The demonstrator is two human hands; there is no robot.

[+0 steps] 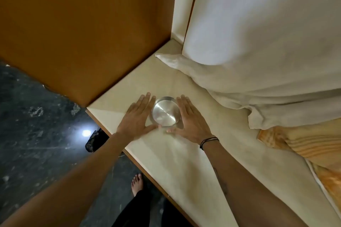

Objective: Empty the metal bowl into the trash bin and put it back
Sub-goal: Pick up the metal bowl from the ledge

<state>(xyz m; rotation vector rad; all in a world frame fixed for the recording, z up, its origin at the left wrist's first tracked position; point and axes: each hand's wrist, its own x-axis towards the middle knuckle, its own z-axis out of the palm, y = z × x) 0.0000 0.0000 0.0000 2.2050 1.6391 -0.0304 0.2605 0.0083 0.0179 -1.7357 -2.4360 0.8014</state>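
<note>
On the cream ledge [184, 162], left hand [137, 116] and right hand [190, 120], fingers spread flat, flank the metal bowl [165, 111].

No text, label, brand, number or sign can be read on anything in view.

Both arms outstretched, left hand [137, 116] and right hand [190, 122] flat, fingers extended, palms facing inward

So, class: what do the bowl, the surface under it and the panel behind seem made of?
Metal bowl: polished steel by the look, mirror glare inside. Ledge: pale, smooth, perhaps laminate or stone; faint sheen, brown edge. Panel: orange-brown, matte, probably laminated board; no grain visible.
</note>
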